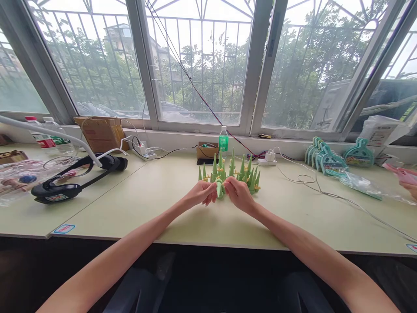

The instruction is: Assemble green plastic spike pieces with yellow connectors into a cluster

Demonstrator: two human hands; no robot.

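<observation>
My left hand is closed, its thumb and fingers pinching a light green pointed plastic piece above the table. Against the right side of that piece, my right hand is closed in a pinch. What lies between the right fingertips is mostly hidden; a speck of yellow shows beside them. Just behind both hands stands a group of upright green plastic cones, several with small yellow parts near their bases. My hands cover part of the group.
Behind the cones are a green-labelled bottle and a small open cardboard box. A black headset lies left. Turquoise hangers, a power strip and a white cable are right. Another person's hand holds something pink.
</observation>
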